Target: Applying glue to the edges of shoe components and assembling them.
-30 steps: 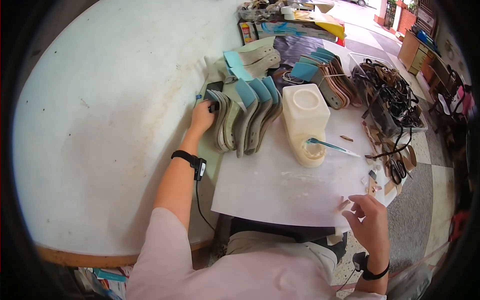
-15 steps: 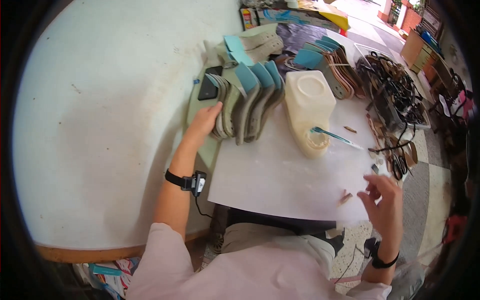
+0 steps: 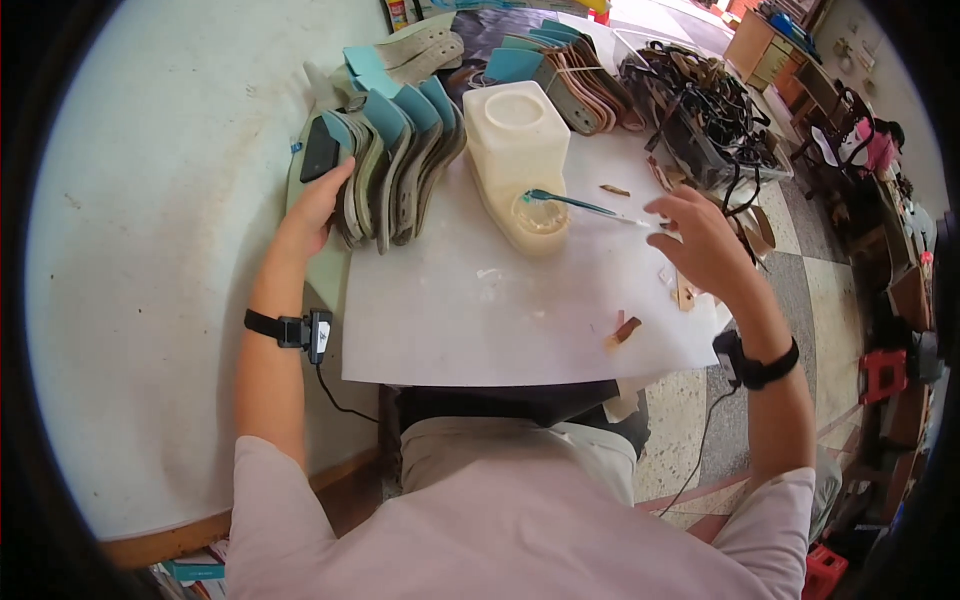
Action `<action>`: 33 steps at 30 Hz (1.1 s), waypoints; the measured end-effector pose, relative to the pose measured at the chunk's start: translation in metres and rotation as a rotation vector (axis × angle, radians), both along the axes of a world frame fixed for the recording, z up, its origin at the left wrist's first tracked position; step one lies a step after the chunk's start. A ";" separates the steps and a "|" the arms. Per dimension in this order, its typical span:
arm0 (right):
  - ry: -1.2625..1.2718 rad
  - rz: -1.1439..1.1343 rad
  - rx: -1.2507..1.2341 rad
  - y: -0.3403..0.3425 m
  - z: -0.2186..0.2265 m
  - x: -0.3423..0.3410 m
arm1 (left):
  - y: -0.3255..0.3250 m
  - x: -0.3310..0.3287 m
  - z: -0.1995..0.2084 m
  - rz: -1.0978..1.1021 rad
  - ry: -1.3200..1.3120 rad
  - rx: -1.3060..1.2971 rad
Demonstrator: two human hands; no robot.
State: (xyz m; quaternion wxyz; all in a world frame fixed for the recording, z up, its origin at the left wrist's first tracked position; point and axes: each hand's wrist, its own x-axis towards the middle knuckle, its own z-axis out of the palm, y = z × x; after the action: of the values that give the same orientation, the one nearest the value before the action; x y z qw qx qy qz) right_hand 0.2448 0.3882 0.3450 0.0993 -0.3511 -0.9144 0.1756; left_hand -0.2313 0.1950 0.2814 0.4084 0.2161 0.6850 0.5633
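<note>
My left hand (image 3: 318,208) lies with stretched fingers against the left end of a row of curved grey shoe soles (image 3: 388,200) topped with blue-green heel pieces. Some of its fingertips are hidden at the stack. My right hand (image 3: 705,245) hovers with thumb and fingers apart near the handle end of a toothbrush-like brush (image 3: 590,207). That brush has a blue-green head end and a pale handle. It leans across the round cut opening of a cream plastic jug (image 3: 520,130) lying on its side. Nothing shows in my right hand.
Farther back lies a banded bundle of soles (image 3: 580,85). Pale soles (image 3: 415,58) sit behind the row. A dark phone (image 3: 320,150) is left of it. A clear bin of dark straps (image 3: 710,110) stands far right. Brown scraps (image 3: 627,330) lie on the white table sheet (image 3: 450,330).
My right hand has moved up and forward, from the table's near right edge to the brush handle. My left hand stays at the soles. The whole view has shifted.
</note>
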 end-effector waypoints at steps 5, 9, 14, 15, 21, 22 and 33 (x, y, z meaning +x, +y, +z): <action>-0.021 0.057 0.067 0.012 -0.019 -0.019 | 0.006 0.001 0.001 -0.057 0.127 0.045; -0.127 0.069 0.081 0.013 -0.024 -0.028 | 0.007 -0.009 -0.005 0.009 0.037 0.083; -0.061 0.023 0.157 -0.001 -0.020 -0.021 | 0.005 -0.022 -0.025 0.049 -0.044 0.128; 0.002 0.016 0.159 -0.003 -0.016 -0.017 | 0.004 -0.019 -0.025 0.046 -0.052 0.128; -0.016 0.218 -0.255 -0.050 0.008 0.022 | -0.006 -0.018 -0.030 0.023 0.009 0.128; -0.003 0.232 -0.260 -0.064 0.004 0.027 | -0.004 -0.017 -0.032 0.003 -0.002 0.133; 0.208 0.090 -0.210 -0.095 -0.046 0.031 | -0.007 -0.015 -0.034 0.017 0.027 0.128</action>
State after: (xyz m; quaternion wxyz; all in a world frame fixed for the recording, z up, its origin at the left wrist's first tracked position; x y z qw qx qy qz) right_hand 0.2760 0.2937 0.2995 0.1484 -0.2981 -0.8904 0.3102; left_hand -0.2460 0.1882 0.2470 0.3797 0.2433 0.6547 0.6066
